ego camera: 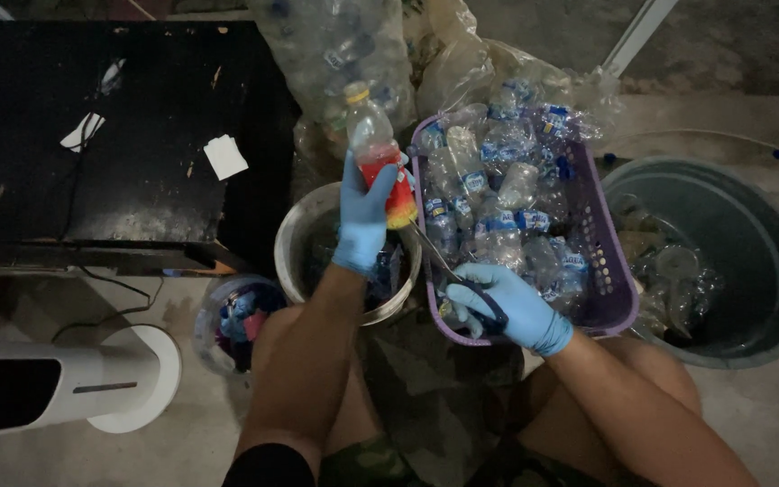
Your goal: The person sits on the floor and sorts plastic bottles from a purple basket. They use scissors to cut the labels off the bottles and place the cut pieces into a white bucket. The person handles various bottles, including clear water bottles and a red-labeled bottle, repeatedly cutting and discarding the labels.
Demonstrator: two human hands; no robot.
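My left hand [364, 216], in a blue glove, grips a clear plastic bottle [373, 144] with a red and yellow label, held upright over a metal bucket [297, 243]. My right hand [507, 307], also blue-gloved, holds scissors [462, 275] whose blades reach up to the lower edge of the bottle's label. The hands are above my knees, between the bucket and a purple basket [619, 302].
The purple basket is full of crushed clear bottles with blue labels. A large dark tub [750, 243] with some bottles stands right. Clear sacks of bottles [344, 45] lie behind. A black table [92, 135], white fan base [132, 379] and small container of caps [232, 320] are left.
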